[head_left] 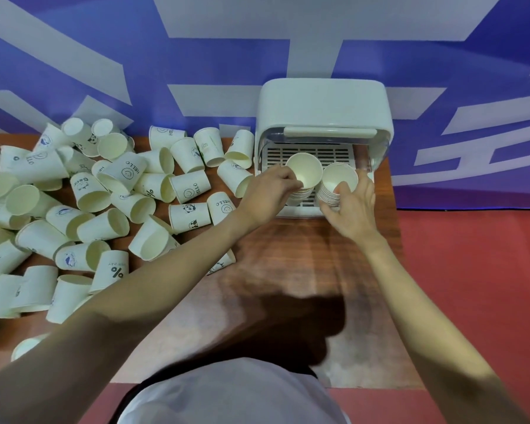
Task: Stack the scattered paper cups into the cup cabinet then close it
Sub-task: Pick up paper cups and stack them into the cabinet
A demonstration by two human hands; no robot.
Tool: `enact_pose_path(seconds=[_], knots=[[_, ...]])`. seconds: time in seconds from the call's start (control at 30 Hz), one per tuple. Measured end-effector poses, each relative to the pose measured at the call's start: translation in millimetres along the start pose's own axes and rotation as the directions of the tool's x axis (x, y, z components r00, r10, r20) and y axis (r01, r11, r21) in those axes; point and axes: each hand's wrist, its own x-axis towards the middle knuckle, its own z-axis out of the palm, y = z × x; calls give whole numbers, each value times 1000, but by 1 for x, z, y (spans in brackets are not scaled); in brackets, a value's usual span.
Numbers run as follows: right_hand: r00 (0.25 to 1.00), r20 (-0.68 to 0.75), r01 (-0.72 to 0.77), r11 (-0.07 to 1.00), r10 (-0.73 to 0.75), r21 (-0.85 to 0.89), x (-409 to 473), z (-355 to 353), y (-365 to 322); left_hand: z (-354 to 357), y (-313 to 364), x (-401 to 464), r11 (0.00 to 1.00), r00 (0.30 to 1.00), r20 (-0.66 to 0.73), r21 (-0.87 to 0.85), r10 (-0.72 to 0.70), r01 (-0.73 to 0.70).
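Left hand (270, 194) and right hand (351, 206) each grip 1 of 2 cup stacks (337, 185) entering the open cup cabinet (323, 108); next, likely fetching scattered cups (104, 194).

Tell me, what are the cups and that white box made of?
The cups look like thin paper: matte cream walls, printed pictures, rolled rims. The box looks like smooth white plastic with rounded corners and a slight sheen; its raised door seems clear plastic. The table shows a wood grain, maybe laminate.
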Motion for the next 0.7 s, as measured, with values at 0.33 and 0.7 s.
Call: enact_pose_path(seconds=[0.33,0.7], knots=[[980,-192,74,993,-54,97,-26,-17,-31,2,-3,-18,996,996,-26,-44,-85,84],[929,139,299,916,-344,266,-86,43,-122,-46,-67,-157,860,838,-207,-46,-506,508]])
